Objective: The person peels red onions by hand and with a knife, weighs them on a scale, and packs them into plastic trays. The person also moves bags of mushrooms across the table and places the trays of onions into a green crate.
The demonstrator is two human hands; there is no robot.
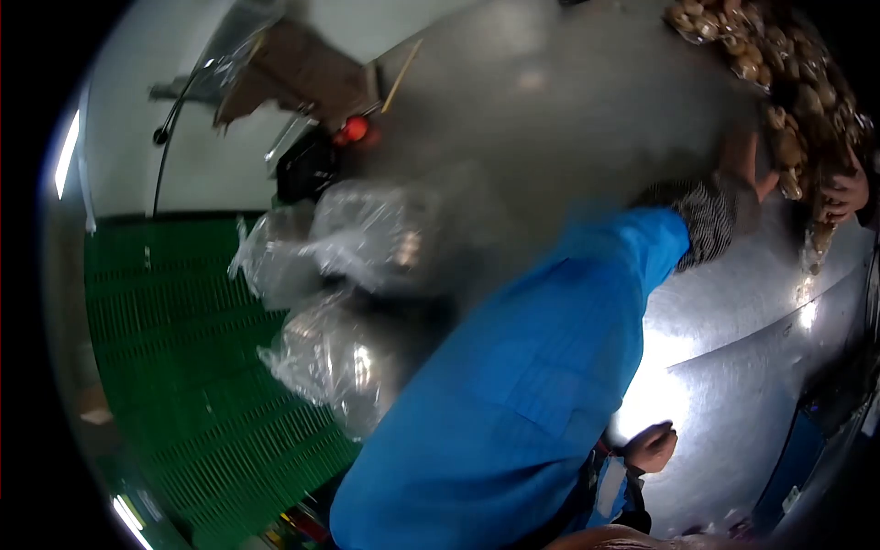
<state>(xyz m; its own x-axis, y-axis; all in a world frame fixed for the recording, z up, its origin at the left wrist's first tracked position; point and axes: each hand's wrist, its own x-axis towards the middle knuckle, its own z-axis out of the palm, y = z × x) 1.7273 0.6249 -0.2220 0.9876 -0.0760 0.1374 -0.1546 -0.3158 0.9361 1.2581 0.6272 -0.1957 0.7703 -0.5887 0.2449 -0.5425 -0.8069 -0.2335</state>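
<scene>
My left arm, in a blue sleeve (541,348) with a dark striped cuff (692,220), reaches across the metal table to the upper right. At its end my left hand (747,170) is blurred, close beside clear bags of brown, lumpy, mushroom-like pieces (788,151). At the right edge my right hand (845,192) has its fingers curled round one such clear bag (819,236), whose narrow end hangs below them. More of these bags (811,69) lie heaped above both hands.
Full clear plastic bags (344,348) lie left of my sleeve, near a green slatted surface (183,339). Beyond them are a black object (307,165), a red round thing (355,128) and torn cardboard (298,73). Another person's hand (651,447) shows low on the metal table (733,321).
</scene>
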